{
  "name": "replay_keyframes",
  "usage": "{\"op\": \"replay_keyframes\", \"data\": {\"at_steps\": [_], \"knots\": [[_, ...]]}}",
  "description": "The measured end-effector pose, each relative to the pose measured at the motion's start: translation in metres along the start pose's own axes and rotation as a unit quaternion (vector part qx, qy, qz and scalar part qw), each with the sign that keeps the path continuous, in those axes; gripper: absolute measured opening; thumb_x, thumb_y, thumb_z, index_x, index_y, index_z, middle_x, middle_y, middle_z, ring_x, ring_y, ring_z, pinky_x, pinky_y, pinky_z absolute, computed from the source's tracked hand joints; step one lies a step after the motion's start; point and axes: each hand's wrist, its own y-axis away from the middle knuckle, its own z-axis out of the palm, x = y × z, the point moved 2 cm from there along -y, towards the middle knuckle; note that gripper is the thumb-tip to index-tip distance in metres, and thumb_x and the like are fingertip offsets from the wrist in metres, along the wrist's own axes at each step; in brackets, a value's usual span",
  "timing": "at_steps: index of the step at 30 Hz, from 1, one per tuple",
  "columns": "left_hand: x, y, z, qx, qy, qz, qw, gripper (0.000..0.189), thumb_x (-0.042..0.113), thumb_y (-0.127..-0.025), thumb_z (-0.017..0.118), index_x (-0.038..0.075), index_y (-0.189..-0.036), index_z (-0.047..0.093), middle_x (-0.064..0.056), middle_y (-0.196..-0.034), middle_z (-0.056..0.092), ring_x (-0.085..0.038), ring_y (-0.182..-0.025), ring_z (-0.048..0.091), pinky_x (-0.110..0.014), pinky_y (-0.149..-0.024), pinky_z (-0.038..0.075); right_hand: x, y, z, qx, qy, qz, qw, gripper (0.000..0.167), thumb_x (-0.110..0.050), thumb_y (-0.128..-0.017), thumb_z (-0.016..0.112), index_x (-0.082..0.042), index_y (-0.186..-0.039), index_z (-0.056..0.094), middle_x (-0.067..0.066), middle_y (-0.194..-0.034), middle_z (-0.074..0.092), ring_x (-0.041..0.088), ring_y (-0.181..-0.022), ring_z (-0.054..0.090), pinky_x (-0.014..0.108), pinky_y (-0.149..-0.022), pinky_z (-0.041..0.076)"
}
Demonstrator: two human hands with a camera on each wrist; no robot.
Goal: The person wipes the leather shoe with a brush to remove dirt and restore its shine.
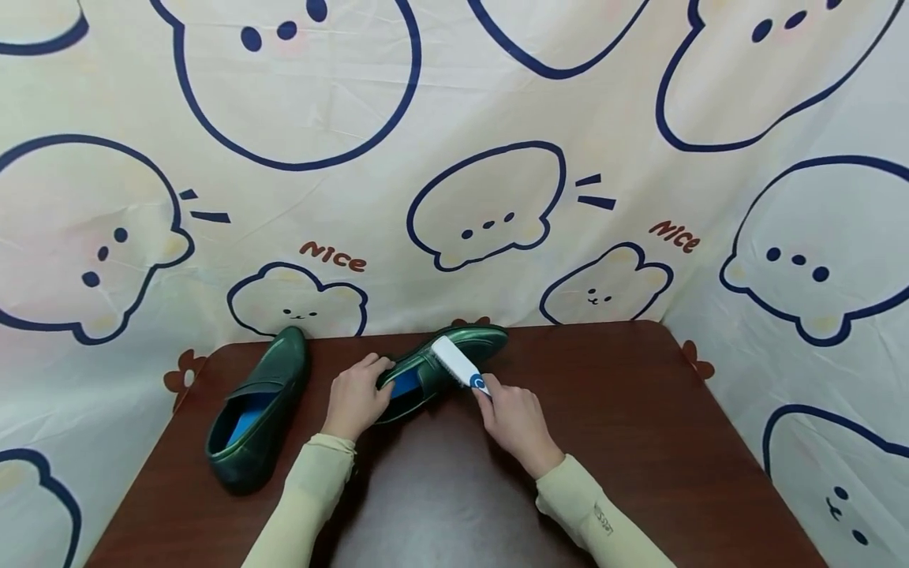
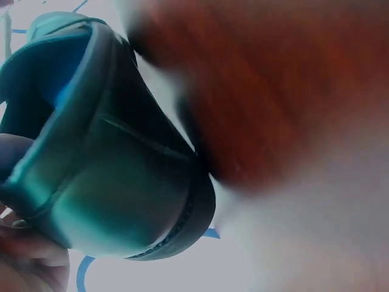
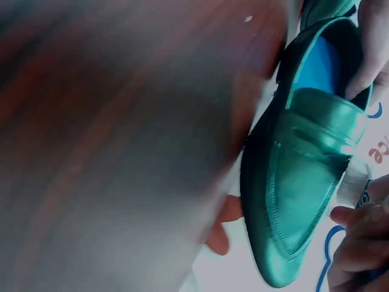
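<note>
A green leather loafer [image 1: 486,341] with a blue insole [image 1: 406,383] points toward the far right in the head view. My left hand [image 1: 357,397] grips it by the opening, thumb inside and fingers along the far side. In the left wrist view the loafer's heel [image 2: 127,194] fills the left part. My right hand [image 1: 518,418] holds a white brush [image 1: 454,360] with a blue mark by its handle, its bristle side against the loafer's upper. The right wrist view shows the brush [image 3: 352,182] at the shoe's side, partly hidden behind the loafer.
The matching green loafer [image 1: 277,371] stands upright on the left of the dark brown wooden table [image 1: 625,426], toe toward the back. A cream cloth [image 1: 490,102] with bear outlines hangs behind the table's far edge and along both sides.
</note>
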Motion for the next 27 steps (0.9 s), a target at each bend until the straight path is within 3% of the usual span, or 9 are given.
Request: {"op": "replay_keyframes", "data": {"at_steps": [5, 8, 14, 18, 22, 27], "knots": [[-0.005, -0.005, -0.003, 0.003, 0.003, 0.002, 1.0000, 0.019, 0.014, -0.086, 0.081, 0.012, -0.105, 0.078, -0.005, -0.099, 0.073, -0.026, -0.075, 0.069, -0.047, -0.066, 0.058, 0.017, -0.005, 0.006, 0.016, -0.004, 0.019, 0.9997, 0.022, -0.023, -0.100, 0.070, -0.007, -0.114, 0.068, 0.005, -0.076, 0.070, 0.012, -0.052, 0.053, 0.028, -0.047, 0.043], [-0.006, -0.008, -0.003, 0.000, 0.008, 0.004, 1.0000, 0.018, 0.014, -0.088, 0.080, 0.011, -0.105, 0.078, -0.005, -0.097, 0.073, -0.026, -0.073, 0.068, -0.047, -0.065, 0.057, 0.031, -0.007, 0.004, 0.029, 0.010, 0.059, 0.9978, 0.024, -0.022, -0.100, 0.070, -0.005, -0.116, 0.071, 0.006, -0.071, 0.069, 0.014, -0.049, 0.051, 0.033, -0.045, 0.043], [-0.006, -0.015, -0.005, -0.013, 0.005, -0.012, 0.9998, 0.015, 0.014, -0.090, 0.078, 0.011, -0.104, 0.078, -0.006, -0.098, 0.073, -0.025, -0.072, 0.065, -0.048, -0.067, 0.057, 0.048, -0.004, -0.007, 0.042, 0.025, 0.126, 0.9909, 0.033, -0.025, -0.099, 0.071, 0.001, -0.120, 0.071, 0.015, -0.079, 0.074, 0.021, -0.050, 0.060, 0.037, -0.044, 0.047], [-0.006, -0.017, -0.004, -0.019, 0.006, -0.018, 0.9996, 0.015, 0.015, -0.090, 0.077, 0.011, -0.105, 0.078, -0.007, -0.101, 0.074, -0.026, -0.074, 0.066, -0.049, -0.069, 0.057, 0.039, -0.005, -0.008, 0.049, 0.010, 0.093, 0.9944, 0.030, -0.023, -0.099, 0.071, 0.000, -0.118, 0.070, 0.011, -0.074, 0.072, 0.020, -0.051, 0.059, 0.037, -0.047, 0.048], [-0.007, -0.017, -0.002, -0.021, 0.005, -0.021, 0.9995, 0.015, 0.016, -0.091, 0.077, 0.012, -0.105, 0.078, -0.006, -0.101, 0.073, -0.026, -0.075, 0.066, -0.050, -0.069, 0.058, 0.019, -0.011, 0.001, 0.013, -0.011, 0.041, 0.9990, 0.025, -0.023, -0.101, 0.069, -0.005, -0.118, 0.068, 0.004, -0.073, 0.067, 0.012, -0.054, 0.053, 0.031, -0.051, 0.045], [-0.008, -0.018, -0.002, -0.026, 0.003, -0.020, 0.9994, 0.015, 0.016, -0.091, 0.076, 0.013, -0.106, 0.078, -0.006, -0.101, 0.073, -0.025, -0.074, 0.066, -0.049, -0.069, 0.057, 0.015, -0.017, 0.006, -0.004, -0.013, 0.049, 0.9987, 0.023, -0.026, -0.100, 0.069, -0.008, -0.115, 0.069, 0.003, -0.073, 0.067, 0.012, -0.052, 0.050, 0.029, -0.048, 0.042]]}}
